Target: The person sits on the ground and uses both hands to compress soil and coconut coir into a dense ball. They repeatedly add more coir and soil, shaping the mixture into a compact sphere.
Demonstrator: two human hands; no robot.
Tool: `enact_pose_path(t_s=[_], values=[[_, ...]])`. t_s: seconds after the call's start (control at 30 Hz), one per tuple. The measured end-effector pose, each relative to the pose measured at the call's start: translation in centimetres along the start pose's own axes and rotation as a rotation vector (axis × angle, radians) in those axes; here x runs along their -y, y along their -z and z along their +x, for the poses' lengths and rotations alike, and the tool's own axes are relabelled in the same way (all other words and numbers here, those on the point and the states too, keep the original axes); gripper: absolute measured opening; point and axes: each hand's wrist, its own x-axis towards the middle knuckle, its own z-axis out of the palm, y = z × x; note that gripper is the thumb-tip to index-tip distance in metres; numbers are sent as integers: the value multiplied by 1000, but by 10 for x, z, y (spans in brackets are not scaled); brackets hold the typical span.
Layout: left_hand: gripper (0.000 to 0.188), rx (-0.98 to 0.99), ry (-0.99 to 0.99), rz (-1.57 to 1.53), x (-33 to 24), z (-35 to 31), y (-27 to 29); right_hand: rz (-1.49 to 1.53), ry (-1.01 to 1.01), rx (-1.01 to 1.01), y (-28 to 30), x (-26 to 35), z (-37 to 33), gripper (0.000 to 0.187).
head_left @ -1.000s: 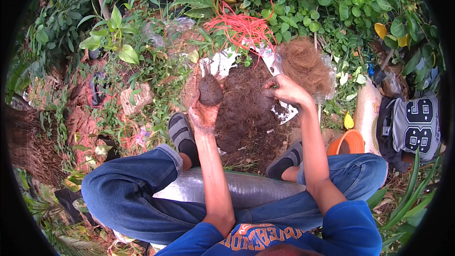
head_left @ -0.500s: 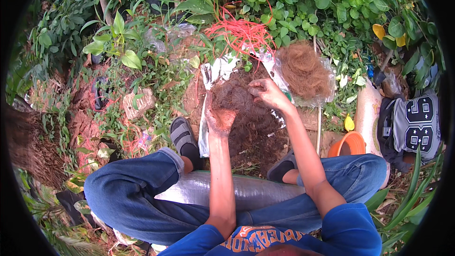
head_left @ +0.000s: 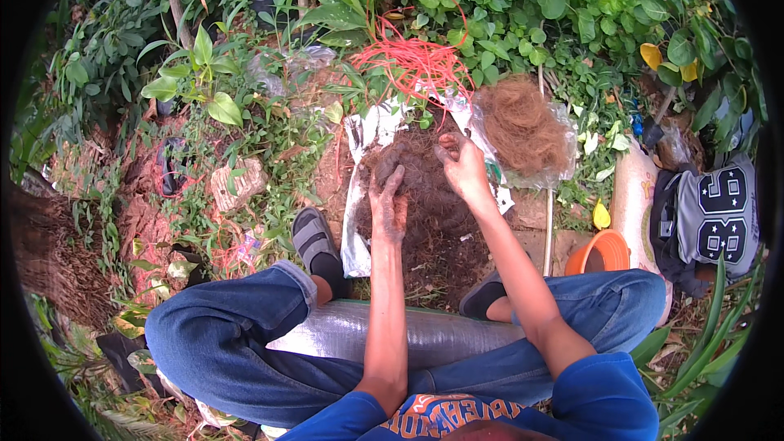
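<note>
Over dark soil [head_left: 437, 211], the left hand [head_left: 389, 204] points forward, the right hand [head_left: 463, 165] bends inward near the white sheet's [head_left: 354, 249] right edge; whether fingers clamp anything cannot be told.

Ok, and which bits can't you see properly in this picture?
All in the head view:
The left hand: whether it holds a lump is unclear; dark fibres blend into the dark pile.
The right hand: too small to tell whether its fingertips pinch anything.
The white sheet: its middle is hidden under the dark pile.
The orange bucket: its lower part is hidden by the blue jeans.
</note>
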Motion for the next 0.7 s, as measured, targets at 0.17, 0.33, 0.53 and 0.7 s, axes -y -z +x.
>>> enact_pose_path(t_s=[0.17,0.33,0.53,0.7], values=[[59,-100,-124,149,10,3,9,424,-474,320,-9,32,-23,78],[70,27,-102,410,15,1,11,501,-272,285,-7,47,-27,71],[77,200,-150,534,25,0,6,676,-364,284,2,35,-24,46],[77,140,-107,425,38,-8,-9,427,-155,-11,-12,20,-24,37]])
